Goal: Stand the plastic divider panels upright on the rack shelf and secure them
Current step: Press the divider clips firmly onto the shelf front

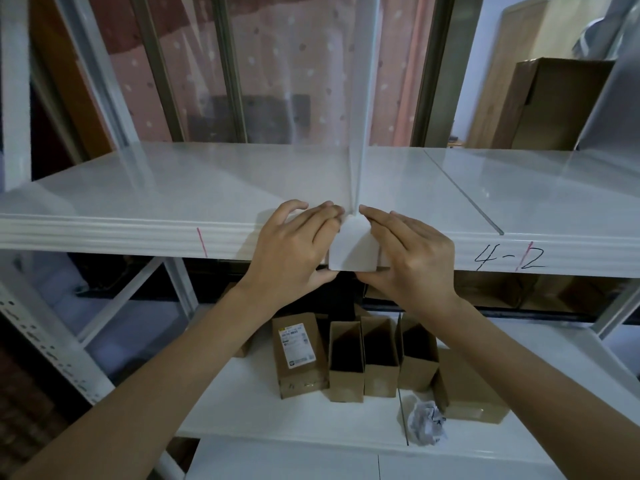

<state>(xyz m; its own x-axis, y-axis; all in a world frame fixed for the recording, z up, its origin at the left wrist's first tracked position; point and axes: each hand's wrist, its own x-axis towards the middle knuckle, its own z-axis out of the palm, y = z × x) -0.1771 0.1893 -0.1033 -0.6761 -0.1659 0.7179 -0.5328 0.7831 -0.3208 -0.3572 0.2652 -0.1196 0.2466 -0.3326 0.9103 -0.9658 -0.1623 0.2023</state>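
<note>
Nearest, on the lower shelf, open cardboard boxes (363,362) stand untouched. Above them the left hand (294,244) and right hand (412,251) press a white strip of tape (353,249) over the shelf edge (138,233), fingers flat, thumbs pinching beneath. Behind it a clear divider panel (360,98) stands upright – being fixed now. Further right another panel (464,192) already stands; the red mark (202,241) to the left has none.

Behind the rack you face a window (221,64) with dull metal bars, hung with a pink dotted curtain (277,57). To your right a pale blue wall (481,46) meets a light wooden board (519,64), and a big cardboard box (554,102) stands before it. At your left, brown panelling (59,71) sits in shadow. The light is dim and cool.
</note>
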